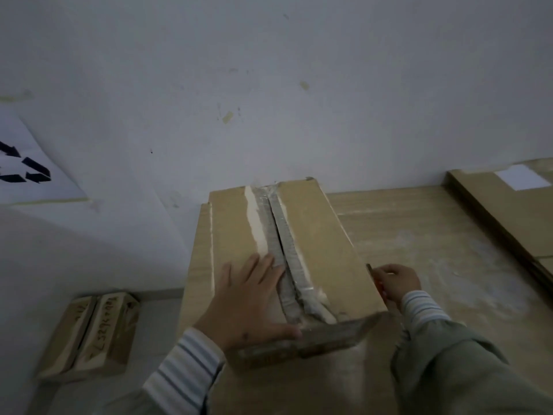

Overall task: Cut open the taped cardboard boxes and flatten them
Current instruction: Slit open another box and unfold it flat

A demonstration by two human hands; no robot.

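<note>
A long brown cardboard box (317,235) stands in the middle, its top seam covered with grey tape (281,241) that is split along the middle. My left hand (248,298) lies flat on the top, fingers spread beside the seam, thumb at the near edge. My right hand (396,283) is at the box's right edge and grips a utility knife (375,280) with an orange handle, its blade against the upper right corner edge of the box.
The box rests on a light wooden surface (434,235) against a white wall. Flattened cardboard (508,211) with a white label lies at the right. A smaller taped box with handwriting (95,333) sits low at the left. A paper with black arrows (27,166) hangs left.
</note>
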